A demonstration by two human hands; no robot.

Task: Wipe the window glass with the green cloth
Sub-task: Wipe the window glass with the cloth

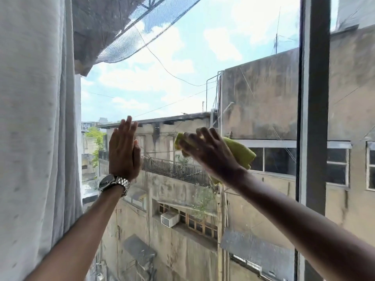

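The window glass point(182, 78) fills the middle of the view, with sky and old buildings behind it. My right hand point(209, 151) presses the green cloth point(241, 153) flat against the pane at mid height, fingers spread over it; the cloth sticks out to the right of and below the hand. My left hand point(124, 149) is flat on the glass to the left, fingers straight and together, holding nothing. A metal watch point(114, 184) sits on the left wrist.
A white curtain point(36, 128) hangs along the left edge, close to my left arm. A dark vertical window frame bar point(313, 118) stands at the right. Netting point(125, 27) hangs outside at the top left.
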